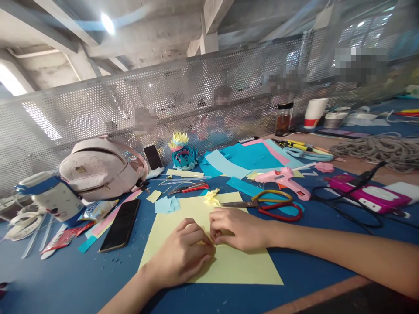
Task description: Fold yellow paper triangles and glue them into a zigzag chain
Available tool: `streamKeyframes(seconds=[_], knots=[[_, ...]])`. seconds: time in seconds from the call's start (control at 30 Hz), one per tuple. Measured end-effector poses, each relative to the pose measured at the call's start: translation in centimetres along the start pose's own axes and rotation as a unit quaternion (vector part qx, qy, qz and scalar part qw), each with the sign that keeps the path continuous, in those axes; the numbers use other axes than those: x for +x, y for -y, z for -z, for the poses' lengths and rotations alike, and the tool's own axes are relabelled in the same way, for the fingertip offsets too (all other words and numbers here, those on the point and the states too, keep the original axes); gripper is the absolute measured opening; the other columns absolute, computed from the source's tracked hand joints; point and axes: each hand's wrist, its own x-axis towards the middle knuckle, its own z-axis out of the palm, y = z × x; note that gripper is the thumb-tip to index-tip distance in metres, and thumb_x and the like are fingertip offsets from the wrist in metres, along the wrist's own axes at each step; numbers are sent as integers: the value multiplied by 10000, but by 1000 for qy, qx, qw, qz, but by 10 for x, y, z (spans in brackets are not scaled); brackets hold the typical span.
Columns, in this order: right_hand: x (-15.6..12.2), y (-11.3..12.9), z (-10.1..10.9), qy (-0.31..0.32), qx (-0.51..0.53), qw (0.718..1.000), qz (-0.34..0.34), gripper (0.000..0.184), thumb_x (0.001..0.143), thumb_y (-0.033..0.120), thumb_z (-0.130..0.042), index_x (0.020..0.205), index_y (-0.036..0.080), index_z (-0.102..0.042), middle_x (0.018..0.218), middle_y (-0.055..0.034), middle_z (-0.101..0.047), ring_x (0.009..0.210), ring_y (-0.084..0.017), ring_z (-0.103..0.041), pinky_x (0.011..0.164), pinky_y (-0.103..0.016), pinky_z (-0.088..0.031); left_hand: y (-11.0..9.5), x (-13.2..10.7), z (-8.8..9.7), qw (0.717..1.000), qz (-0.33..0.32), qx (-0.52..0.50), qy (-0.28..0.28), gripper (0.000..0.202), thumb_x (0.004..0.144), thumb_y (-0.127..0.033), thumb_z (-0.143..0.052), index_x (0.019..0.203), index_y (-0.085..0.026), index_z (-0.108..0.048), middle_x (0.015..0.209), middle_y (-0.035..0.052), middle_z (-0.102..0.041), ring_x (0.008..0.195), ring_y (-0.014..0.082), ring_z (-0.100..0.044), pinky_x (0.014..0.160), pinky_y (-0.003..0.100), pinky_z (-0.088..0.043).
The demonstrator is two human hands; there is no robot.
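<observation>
My left hand (185, 253) and my right hand (237, 229) meet over a large sheet of pale yellow paper (252, 268) lying flat on the table. Both hands are closed, with bent fingers and fingertips pinched together almost touching. A bit of pale yellow shows at the fingertips, but what they pinch is mostly hidden. Just beyond the right hand lie scissors (253, 203) with one yellow and one red handle, blades shut. At their tips sits a small pile of folded yellow paper pieces (212, 197). Light blue paper squares (167, 204) rest on the sheet's far left corner.
A black phone (120, 226) and pink backpack (98, 168) stand left. A blue and yellow paper crown-like piece (183, 152) is at the back. Right are a pink glue gun (283, 179), magenta power strip (369, 194) with black cable, and coiled grey rope (379, 150). A perforated metal screen (114, 113) runs behind.
</observation>
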Motion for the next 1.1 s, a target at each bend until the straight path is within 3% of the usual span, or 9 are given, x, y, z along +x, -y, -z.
streamKeyframes(seconds=[0.47, 0.8, 1.1], knots=[[1, -3, 3, 21, -13, 1000, -4, 111, 903, 126, -647, 849, 176, -729, 843, -34, -639, 862, -188, -596, 750, -279, -410, -3, 2, 2, 1000, 13, -12, 7, 203, 997, -170, -485, 1013, -185, -686, 954, 56, -732, 858, 188, -605, 851, 367, -439], [0, 1, 10, -19, 5, 1000, -12, 144, 897, 105, -607, 845, 173, -724, 864, -36, -635, 825, -173, -594, 718, -267, -411, -3, 2, 3, 1000, 19, -14, 9, 220, 998, -183, -483, 1042, -194, -697, 947, 63, -731, 865, 191, -626, 853, 372, -453], [1, -2, 9, 26, -12, 999, -15, 117, 871, 118, -671, 804, 185, -741, 816, -26, -659, 844, -183, -603, 739, -270, -413, -3, 2, 3, 1000, 17, -22, 1, 211, 998, -185, -485, 1027, -200, -694, 944, 50, -733, 856, 184, -629, 852, 359, -444]])
